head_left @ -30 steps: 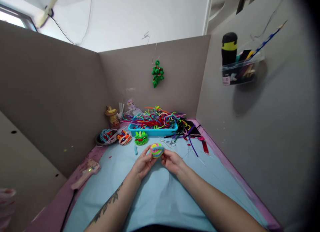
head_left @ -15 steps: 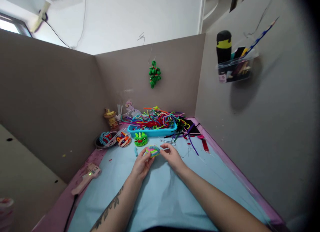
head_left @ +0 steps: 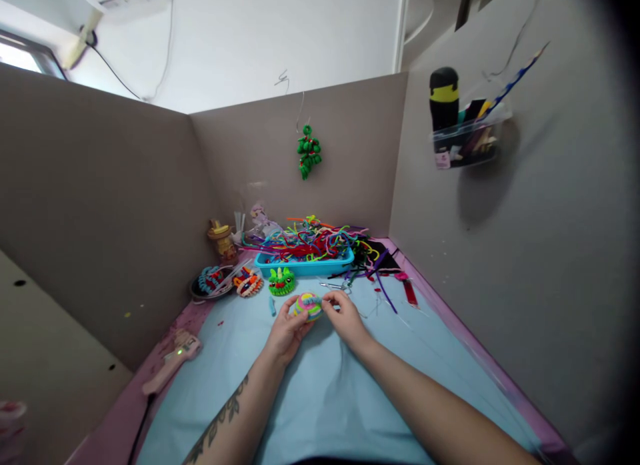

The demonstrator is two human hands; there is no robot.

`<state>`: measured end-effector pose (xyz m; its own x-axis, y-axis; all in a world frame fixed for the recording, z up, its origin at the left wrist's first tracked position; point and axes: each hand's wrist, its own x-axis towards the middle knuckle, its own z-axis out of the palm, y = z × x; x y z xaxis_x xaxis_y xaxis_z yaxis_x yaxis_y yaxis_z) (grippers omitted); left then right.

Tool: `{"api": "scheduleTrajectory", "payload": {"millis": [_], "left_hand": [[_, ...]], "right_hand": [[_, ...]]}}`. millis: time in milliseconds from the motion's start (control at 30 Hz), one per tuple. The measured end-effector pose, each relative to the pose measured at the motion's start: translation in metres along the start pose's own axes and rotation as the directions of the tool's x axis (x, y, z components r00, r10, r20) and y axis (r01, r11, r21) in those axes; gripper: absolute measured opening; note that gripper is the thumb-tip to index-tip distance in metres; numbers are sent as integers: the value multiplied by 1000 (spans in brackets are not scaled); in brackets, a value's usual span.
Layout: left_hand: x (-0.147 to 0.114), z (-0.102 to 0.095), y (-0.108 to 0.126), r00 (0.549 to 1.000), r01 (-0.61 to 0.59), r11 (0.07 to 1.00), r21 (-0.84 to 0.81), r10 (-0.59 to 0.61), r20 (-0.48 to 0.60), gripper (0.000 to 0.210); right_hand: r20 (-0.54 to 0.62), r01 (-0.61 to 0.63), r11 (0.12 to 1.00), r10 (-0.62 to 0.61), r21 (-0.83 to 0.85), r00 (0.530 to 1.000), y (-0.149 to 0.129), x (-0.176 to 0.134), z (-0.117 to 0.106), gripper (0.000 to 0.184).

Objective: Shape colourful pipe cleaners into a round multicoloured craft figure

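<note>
The left hand (head_left: 286, 330) cups a round, fuzzy piece striped in pink, yellow, green and blue (head_left: 309, 306), with its thumb across the near side and its fingers curled around the left edge. The right hand (head_left: 346, 315) bends its fingers together at the right edge; from where I stand, I can't tell whether they pinch it. A light blue cloth (head_left: 330, 398) covers most of the pink counter (head_left: 107, 415). Beyond sits a bright blue plastic tray (head_left: 320, 268) heaped with colourful fuzzy stems (head_left: 320, 245), enclosed by flat grey panels (head_left: 355, 158).
</note>
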<state>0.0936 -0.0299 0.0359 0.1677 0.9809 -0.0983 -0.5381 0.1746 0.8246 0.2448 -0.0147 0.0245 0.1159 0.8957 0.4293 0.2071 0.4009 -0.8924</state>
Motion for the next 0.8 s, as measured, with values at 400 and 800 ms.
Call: {"api": "scheduleTrajectory", "payload": {"millis": [400, 800], "left_hand": [[4, -5, -2, 1000, 12, 999, -46, -13, -11, 51], [10, -7, 0, 986, 35, 988, -149, -58, -157, 30]], "right_hand": [[33, -11, 999, 10, 44, 999, 7, 2, 1, 15], [71, -45, 998, 49, -45, 996, -1, 1, 0, 9]]}}
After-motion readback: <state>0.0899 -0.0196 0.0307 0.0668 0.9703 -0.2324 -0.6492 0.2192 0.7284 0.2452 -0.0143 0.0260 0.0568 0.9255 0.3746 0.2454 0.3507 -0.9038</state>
